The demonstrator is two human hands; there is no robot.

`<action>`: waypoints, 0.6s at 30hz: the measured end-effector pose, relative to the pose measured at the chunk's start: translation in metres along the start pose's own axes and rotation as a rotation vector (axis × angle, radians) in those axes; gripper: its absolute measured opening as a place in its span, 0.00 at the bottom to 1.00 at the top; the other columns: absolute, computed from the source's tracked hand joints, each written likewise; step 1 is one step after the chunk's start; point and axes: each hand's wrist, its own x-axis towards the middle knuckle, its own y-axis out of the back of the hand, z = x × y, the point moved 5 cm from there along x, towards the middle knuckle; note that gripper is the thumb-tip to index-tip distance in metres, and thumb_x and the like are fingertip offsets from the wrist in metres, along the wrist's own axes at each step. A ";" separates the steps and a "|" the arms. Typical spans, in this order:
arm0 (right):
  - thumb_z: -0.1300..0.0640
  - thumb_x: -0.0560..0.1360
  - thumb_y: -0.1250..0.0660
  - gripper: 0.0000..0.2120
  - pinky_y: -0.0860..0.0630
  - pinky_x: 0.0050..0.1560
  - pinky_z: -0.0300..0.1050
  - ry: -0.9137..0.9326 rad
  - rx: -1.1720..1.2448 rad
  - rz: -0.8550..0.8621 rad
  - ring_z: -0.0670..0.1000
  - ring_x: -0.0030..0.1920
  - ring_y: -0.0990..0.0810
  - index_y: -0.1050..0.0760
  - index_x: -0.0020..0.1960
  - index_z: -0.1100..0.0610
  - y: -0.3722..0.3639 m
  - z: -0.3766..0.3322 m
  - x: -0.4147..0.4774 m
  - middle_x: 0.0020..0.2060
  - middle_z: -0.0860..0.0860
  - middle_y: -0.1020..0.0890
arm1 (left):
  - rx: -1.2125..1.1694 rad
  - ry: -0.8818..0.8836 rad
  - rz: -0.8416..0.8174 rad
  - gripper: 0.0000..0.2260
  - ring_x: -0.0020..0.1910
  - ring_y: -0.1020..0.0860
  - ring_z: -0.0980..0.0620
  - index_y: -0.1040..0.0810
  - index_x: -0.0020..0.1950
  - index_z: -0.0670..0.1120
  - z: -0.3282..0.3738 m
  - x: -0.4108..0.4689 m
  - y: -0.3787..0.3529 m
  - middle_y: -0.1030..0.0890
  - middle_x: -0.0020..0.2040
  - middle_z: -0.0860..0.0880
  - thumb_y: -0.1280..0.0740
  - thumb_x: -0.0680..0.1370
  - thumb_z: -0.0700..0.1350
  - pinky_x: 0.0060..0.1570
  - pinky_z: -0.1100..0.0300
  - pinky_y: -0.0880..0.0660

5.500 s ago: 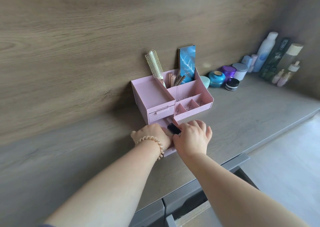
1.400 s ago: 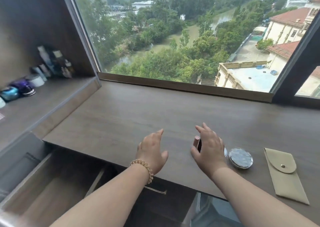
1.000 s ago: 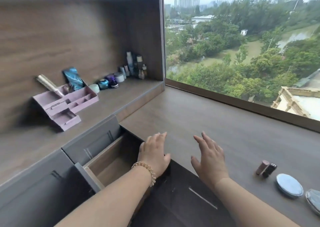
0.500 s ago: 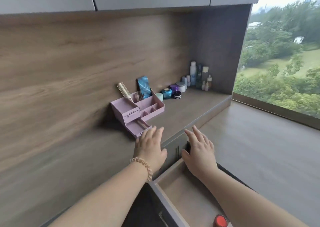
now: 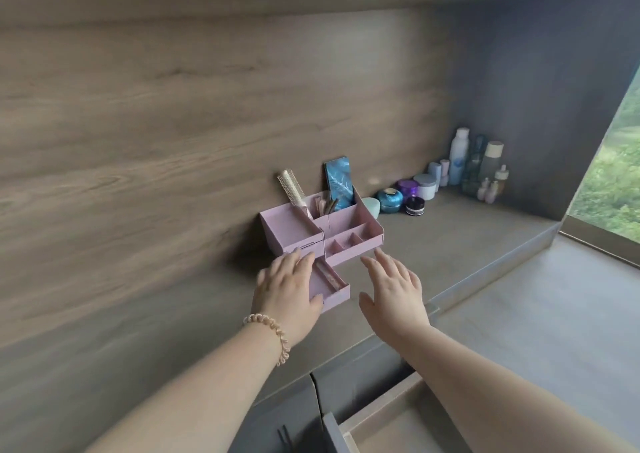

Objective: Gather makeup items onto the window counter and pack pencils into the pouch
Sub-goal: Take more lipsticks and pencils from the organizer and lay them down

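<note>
The left hand (image 5: pixel 287 293), empty, hovers over the pulled-out tray (image 5: pixel 334 288) of the pink organizer (image 5: pixel 349 231), its straight, spread fingers (image 5: pixel 294 264) partly covering it; a slim pinkish stick (image 5: pixel 327 276) (perhaps a makeup pencil, the view is blurred) lies in the tray just right of them. The right hand (image 5: pixel 394 290), empty too, holds its spread fingers (image 5: pixel 382 262) close before the organizer's front wall. Beyond both sets of fingers stand a hairbrush (image 5: pixel 292 189), more sticks (image 5: pixel 327 205) and a blue box (image 5: pixel 337 182); jars (image 5: pixel 389 200) and bottles (image 5: pixel 459 156) sit further right on the surface (image 5: pixel 450 245)
</note>
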 end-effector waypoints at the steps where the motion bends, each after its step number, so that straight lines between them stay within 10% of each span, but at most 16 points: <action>1: 0.52 0.74 0.38 0.28 0.48 0.72 0.50 0.017 0.008 -0.001 0.51 0.75 0.45 0.41 0.73 0.48 -0.005 0.001 0.013 0.75 0.49 0.42 | 0.005 0.013 -0.007 0.30 0.74 0.43 0.50 0.43 0.74 0.52 0.000 0.010 -0.004 0.41 0.76 0.51 0.37 0.74 0.54 0.70 0.51 0.43; 18: 0.51 0.76 0.40 0.21 0.42 0.66 0.52 0.134 -0.005 0.031 0.53 0.68 0.34 0.35 0.69 0.49 -0.078 0.033 0.234 0.65 0.49 0.26 | 0.073 0.192 -0.022 0.34 0.77 0.58 0.50 0.56 0.77 0.50 -0.021 0.158 -0.089 0.56 0.79 0.50 0.44 0.78 0.61 0.74 0.49 0.51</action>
